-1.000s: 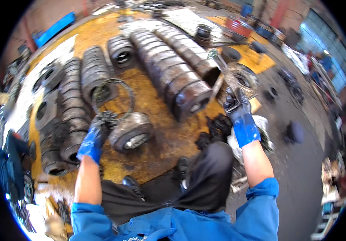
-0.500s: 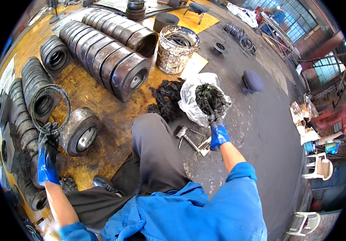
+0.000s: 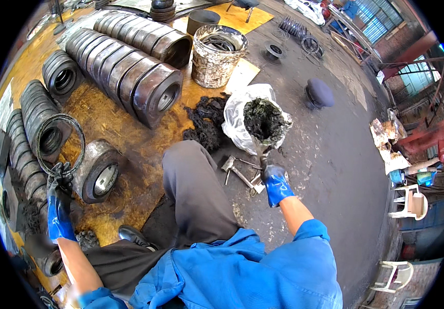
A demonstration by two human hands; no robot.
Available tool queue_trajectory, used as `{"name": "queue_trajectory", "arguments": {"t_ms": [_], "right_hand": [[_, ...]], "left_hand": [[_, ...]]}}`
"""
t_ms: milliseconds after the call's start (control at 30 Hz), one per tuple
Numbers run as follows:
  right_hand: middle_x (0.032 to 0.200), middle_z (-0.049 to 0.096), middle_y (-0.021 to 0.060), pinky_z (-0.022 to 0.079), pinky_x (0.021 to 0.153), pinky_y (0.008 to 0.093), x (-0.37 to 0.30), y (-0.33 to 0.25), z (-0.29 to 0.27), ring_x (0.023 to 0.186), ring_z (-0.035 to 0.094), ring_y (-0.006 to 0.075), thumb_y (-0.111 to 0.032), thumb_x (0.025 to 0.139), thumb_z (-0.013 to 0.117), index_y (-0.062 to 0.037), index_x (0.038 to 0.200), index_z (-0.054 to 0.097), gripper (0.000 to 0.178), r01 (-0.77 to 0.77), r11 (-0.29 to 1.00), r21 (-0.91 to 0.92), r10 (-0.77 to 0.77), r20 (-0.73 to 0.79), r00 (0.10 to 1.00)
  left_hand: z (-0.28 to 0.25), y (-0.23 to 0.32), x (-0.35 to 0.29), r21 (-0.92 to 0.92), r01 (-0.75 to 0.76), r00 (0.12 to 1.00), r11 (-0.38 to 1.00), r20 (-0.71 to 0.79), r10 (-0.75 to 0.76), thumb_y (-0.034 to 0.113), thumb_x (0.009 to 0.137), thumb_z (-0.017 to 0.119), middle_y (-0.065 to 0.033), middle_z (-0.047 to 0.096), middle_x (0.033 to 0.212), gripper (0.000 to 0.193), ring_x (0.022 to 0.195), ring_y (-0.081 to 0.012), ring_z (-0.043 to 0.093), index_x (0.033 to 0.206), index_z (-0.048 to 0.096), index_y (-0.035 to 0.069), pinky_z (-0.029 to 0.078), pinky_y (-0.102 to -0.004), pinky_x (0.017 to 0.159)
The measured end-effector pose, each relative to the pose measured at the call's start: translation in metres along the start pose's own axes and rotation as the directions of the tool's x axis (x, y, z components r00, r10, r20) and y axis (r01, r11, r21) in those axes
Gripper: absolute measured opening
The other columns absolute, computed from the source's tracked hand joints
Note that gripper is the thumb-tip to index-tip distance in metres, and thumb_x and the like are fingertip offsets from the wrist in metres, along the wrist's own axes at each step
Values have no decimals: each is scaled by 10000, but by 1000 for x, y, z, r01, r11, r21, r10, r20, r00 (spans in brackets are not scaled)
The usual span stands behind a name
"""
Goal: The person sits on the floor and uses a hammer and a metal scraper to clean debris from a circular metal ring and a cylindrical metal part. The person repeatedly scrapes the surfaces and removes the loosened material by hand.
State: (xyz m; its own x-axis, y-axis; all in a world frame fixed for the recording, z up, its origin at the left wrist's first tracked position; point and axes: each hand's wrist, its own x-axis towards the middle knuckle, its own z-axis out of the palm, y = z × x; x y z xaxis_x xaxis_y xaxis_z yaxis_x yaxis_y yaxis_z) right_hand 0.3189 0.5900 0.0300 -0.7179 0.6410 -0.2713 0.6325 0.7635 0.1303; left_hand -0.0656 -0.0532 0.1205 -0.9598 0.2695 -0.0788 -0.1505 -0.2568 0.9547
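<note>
My left hand (image 3: 60, 181), in a black-and-blue glove, is closed around the lower edge of a thin, dark-smeared ring (image 3: 83, 145), which stands roughly upright above my fingers, over on my left. Just right of it sits a thick, rounded metal part (image 3: 92, 164) with a bright inner face, on the stained yellow board (image 3: 134, 170); behind the ring, from where I look, rows of dark metal parts (image 3: 144, 85) lie on their sides. My right hand (image 3: 273, 177), gloved alike, is well apart from the left, at the near edge of a white plastic bag (image 3: 236, 121) that stands open with dark, greasy-looking stuff (image 3: 263, 117) inside. Its fingers are curled, and a slim strip runs from them towards the bag (tool or fold of plastic, I cannot tell), so I cannot say whether they grip anything. Beside that hand, metal tools (image 3: 240, 176) lie on the grey floor (image 3: 330, 170); a ragged black heap (image 3: 205, 122) is left of the bag, and beyond it stands a smeared bucket (image 3: 214, 67) with rings in it.
</note>
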Motion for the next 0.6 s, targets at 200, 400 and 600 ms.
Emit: {"name": "queue_trajectory", "arguments": {"t_ms": [200,400,600], "right_hand": [[1075,686,216,544,801,471,-31,36,13,959,662,408,-176,864,610,-87,1182,652,333,105,969,222,-55,-221,974],[917,732,6,474,584,237,-10,26,10,669,622,94,-366,996,547,-127,1140,660,301,-46,-216,975,342,119,932],[857,697,-6,461,552,233,-2,2,30,636,594,93,-368,985,558,-118,1141,658,312,-89,-667,740,248,333,910]], "left_hand": [[4,-1,1,11,-6,1000,1000,26,6,129,1015,481,-72,671,1168,296,971,-166,649,1273,575,18,513,-281,878],[9,3,-6,38,-35,998,999,51,33,140,1027,469,-55,670,1173,305,978,-148,645,1286,574,18,504,-268,888],[28,22,-10,263,-177,984,948,41,172,136,1015,497,-98,671,1178,299,1009,-177,654,1273,578,8,521,-294,912]]}}
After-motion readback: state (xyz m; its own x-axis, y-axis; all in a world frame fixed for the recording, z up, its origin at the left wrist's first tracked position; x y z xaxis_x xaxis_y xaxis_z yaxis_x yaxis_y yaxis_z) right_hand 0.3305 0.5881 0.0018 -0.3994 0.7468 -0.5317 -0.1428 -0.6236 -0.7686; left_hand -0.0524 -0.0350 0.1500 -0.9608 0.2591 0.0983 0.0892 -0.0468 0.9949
